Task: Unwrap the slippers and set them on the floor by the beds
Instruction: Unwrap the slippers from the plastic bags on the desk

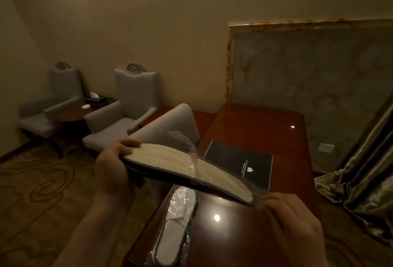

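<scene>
Head view shows the left hand closed around one end of a slipper pair, thumb on top of the pale ribbed sole and the other fingers hidden beneath, so this grip is narrow and firmly holding the slippers. The right hand meets the opposite end, where its fingertips pinch the clear plastic wrap that sticks out past the tip; this grip is also narrow, and it seems to hold only the film, not the slipper itself. The long axis of the pair runs from the left hand, higher and farther away, down to the right hand, lower and nearer to the person, sole side facing up. Part of the wrap stands up loose near the middle of the sole, so I judge the unwrapping is in progress: the next move is probably to pull the film along this axis, away from the left hand. Directly under the held pair, a second wrapped slipper pair lies on the dark glossy bench, near its front edge, still fully in plastic. Behind it on the bench lies a black folder. Two grey armchairs stand to the left on the patterned carpet. No bed is visible here.
</scene>
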